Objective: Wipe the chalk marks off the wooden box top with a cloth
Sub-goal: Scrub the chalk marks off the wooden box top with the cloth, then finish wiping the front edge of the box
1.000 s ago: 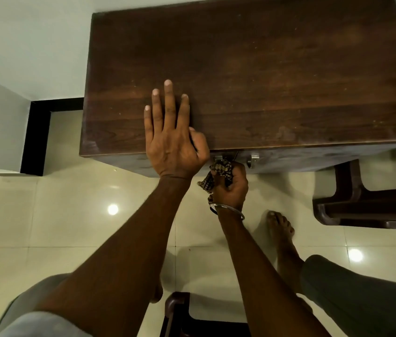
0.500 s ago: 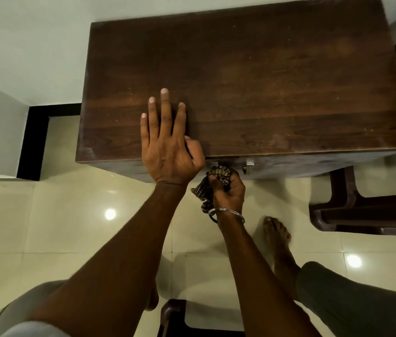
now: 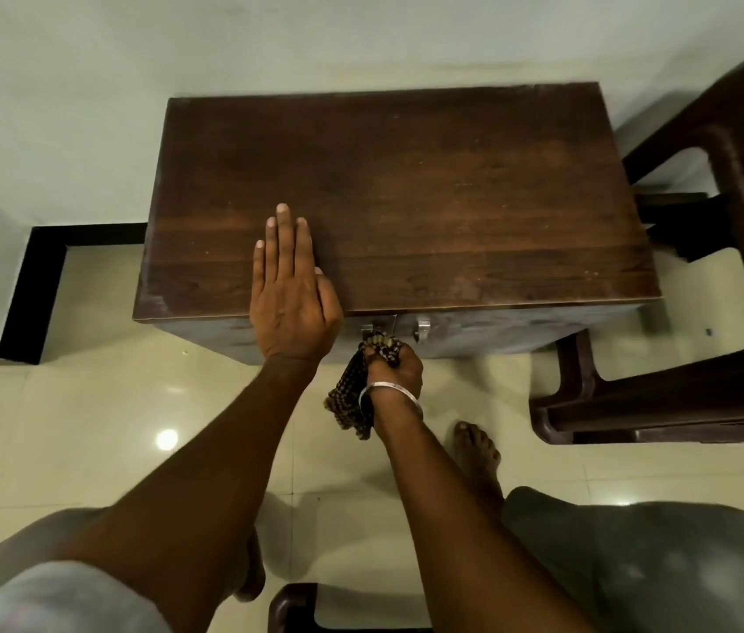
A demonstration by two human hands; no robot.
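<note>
A dark wooden box [image 3: 452, 198] stands on the floor against the wall, its flat top facing up with only faint pale specks showing. My left hand [image 3: 290, 294] lies flat on the near left part of the top, fingers straight and together. My right hand [image 3: 395, 365] is below the front edge, in front of the box's metal latch [image 3: 422, 328], and grips a bunched checked cloth [image 3: 351, 399] whose loose end hangs by my wrist. A metal bangle sits on that wrist.
A dark plastic chair [image 3: 703, 312] stands close to the box's right side. Another dark stool edge [image 3: 297, 605] shows at the bottom. My bare foot [image 3: 475, 450] rests on the glossy tiled floor [image 3: 87, 427]. A black skirting strip [image 3: 36, 290] runs at the left.
The view has pulled back and tilted up, so the whole box top and the chair now show. My hands keep the same places; the cloth's end hangs lower by my wrist.
</note>
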